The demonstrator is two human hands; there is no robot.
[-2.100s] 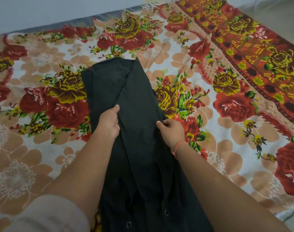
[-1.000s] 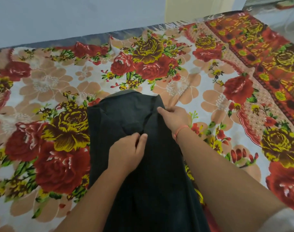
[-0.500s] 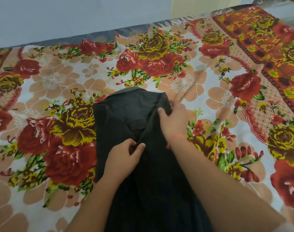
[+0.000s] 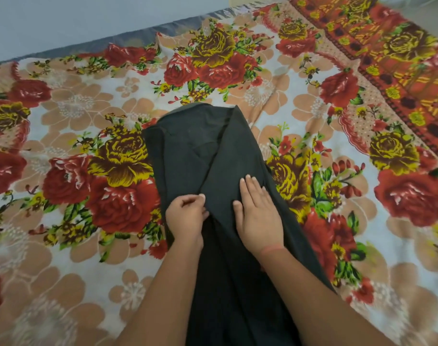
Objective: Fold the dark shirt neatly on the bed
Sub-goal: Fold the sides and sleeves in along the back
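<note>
The dark shirt (image 4: 188, 146) lies lengthwise on the bed (image 4: 63, 108) as a long narrow strip, its right side folded over the middle along a diagonal edge. My left hand (image 4: 185, 218) pinches that folded edge near the strip's middle. Lying flat with fingers together, my right hand (image 4: 259, 213) presses the folded flap just to the right of the left hand. A red thread circles the right wrist. The shirt's near end runs out of view between my forearms.
The bed carries a floral sheet with red and yellow roses; a red patterned border (image 4: 400, 58) runs along its right side. A pale wall (image 4: 88, 18) stands behind the far edge of the bed.
My right hand slid from the shirt's far right corner back toward me and now lies flat on the flap. The left hand keeps its pinch on the folded edge.
</note>
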